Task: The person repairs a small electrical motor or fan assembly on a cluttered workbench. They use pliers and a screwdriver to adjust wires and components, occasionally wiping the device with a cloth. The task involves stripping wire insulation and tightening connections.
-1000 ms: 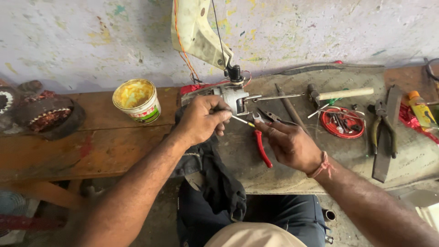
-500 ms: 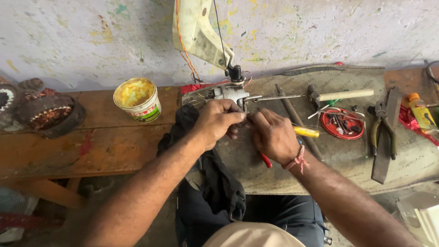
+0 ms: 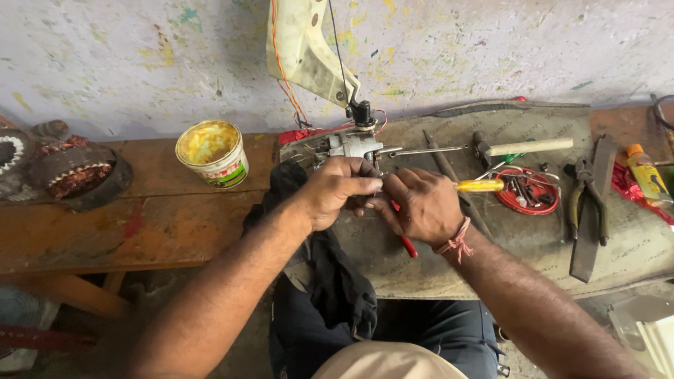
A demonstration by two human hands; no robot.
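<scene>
My left hand (image 3: 335, 191) is curled shut at the lower edge of a small grey metal mechanism (image 3: 349, 146) with wires, on the worn bench mat (image 3: 533, 245). My right hand (image 3: 423, 208) meets it fingertip to fingertip just below that mechanism. It grips a screwdriver whose yellow handle (image 3: 481, 185) sticks out to the right. Red-handled pliers (image 3: 408, 245) lie under my right hand, mostly hidden. A cream plastic cover (image 3: 305, 49) hangs above the mechanism, joined to it by orange and black wires.
A yellow-filled tub (image 3: 209, 151) stands on the wooden bench at left, past it a dark motor winding (image 3: 74, 174). Right of my hands lie a wooden-handled hammer (image 3: 526, 147), a red round lid (image 3: 528, 193) with small parts, dark pliers (image 3: 586, 200), a flat file (image 3: 592, 224) and a small bottle (image 3: 646, 174). A dark cloth (image 3: 330, 277) hangs over the bench edge.
My right hand moved left and up from the red pliers to meet my left hand under the mechanism. The screwdriver's yellow handle now shows at its right.
</scene>
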